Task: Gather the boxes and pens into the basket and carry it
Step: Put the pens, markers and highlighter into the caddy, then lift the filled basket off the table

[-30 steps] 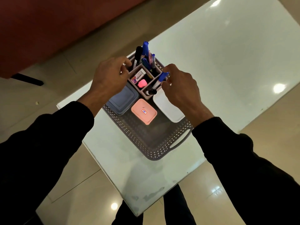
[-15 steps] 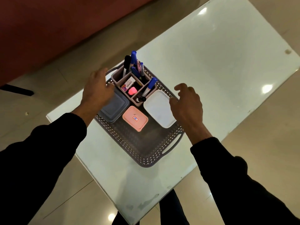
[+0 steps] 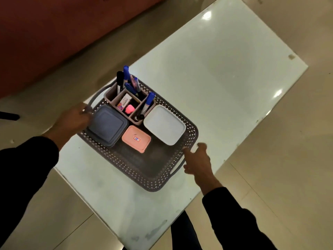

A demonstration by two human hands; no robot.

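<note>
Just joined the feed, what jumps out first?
A grey perforated basket on the glass table, holding blue, pink and white boxes, plus a pen organizer at its far end. The left hand and right hand reach toward its opposite handles.

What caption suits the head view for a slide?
Both hands, left hand and right hand, reach for the packed basket on the glass table.

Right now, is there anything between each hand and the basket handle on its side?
Nothing visible. The left hand is by the far handle, the right hand by the near handle of the basket; whether they touch is blurred.
</note>
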